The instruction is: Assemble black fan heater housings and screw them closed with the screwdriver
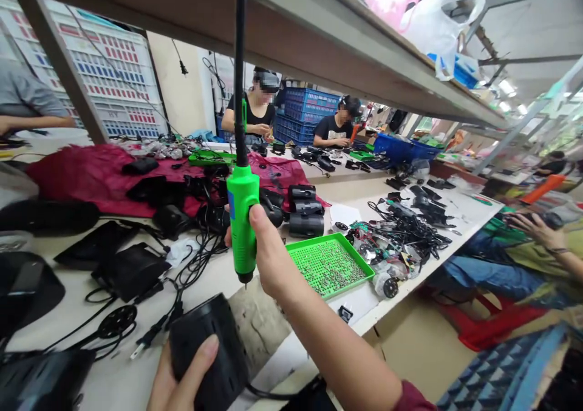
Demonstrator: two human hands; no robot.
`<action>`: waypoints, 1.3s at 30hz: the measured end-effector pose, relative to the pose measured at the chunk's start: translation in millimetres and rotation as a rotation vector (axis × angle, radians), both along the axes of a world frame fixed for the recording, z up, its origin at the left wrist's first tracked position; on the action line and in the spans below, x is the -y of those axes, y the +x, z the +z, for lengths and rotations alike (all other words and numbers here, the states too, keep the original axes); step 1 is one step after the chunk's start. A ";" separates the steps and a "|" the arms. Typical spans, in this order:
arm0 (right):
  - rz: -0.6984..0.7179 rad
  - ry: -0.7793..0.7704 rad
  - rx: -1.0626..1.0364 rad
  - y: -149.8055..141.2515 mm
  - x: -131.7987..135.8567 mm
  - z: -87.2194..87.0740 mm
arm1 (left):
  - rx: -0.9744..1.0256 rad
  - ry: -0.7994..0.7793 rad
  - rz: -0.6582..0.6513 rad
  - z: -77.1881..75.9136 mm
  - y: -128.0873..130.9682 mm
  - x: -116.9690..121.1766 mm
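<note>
My right hand (268, 247) is wrapped round a green electric screwdriver (243, 220), thumb on its side. The tool hangs upright from a black cord, its bit pointing down. Below it, my left hand (186, 374) grips a black plastic housing (212, 350) with slots, thumb on its face. The screwdriver's tip is above the housing's upper right side, apart from it. A black cable runs out near the housing's lower right. Behind my right forearm lies a green tray (332, 262) full of small screws. A worn, pale rounded block (259, 323) is beside the housing.
Black cylindrical housings (306, 217) stand near the tray. Tangled wires and parts (401, 229) cover the bench to the right, and black cables (195, 265) lie on the left. A shelf (319, 40) crosses overhead. Several people work around the benches; a red stool (492, 326) is at right.
</note>
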State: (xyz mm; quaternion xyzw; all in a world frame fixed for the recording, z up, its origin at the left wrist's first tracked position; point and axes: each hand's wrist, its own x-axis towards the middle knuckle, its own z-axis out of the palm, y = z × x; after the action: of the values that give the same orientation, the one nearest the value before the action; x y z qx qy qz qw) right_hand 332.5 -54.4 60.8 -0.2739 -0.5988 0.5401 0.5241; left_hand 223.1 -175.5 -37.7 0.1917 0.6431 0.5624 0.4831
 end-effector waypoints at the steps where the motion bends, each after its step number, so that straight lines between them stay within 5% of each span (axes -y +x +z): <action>1: 0.016 0.006 -0.020 0.1 1.5 -2.7 | 0.049 -0.026 0.008 4.3 0.9 0.5; 8: -0.040 0.155 -0.203 26.6 24.5 -32.0 | 0.263 -0.107 0.115 24.0 8.1 -1.5; 15: -0.030 0.217 -0.643 1.0 44.5 -10.6 | 0.180 -0.047 0.093 19.8 9.8 -4.9; 19: -0.006 0.215 -0.649 -4.1 45.5 -10.3 | 0.173 -0.037 0.090 16.1 10.5 -4.9; 29: 0.039 0.183 -0.659 -14.4 32.0 -40.7 | 0.148 0.007 0.038 -1.5 3.9 -6.0; 39: 0.131 0.250 -0.484 1.7 60.8 -18.9 | 0.194 0.023 0.006 8.3 6.5 6.5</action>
State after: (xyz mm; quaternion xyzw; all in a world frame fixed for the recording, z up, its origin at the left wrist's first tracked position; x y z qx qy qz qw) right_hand 334.2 -115.2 41.9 -0.0308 -0.5344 0.5446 0.6456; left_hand 229.6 -182.0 -29.4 0.1399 0.5871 0.5873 0.5393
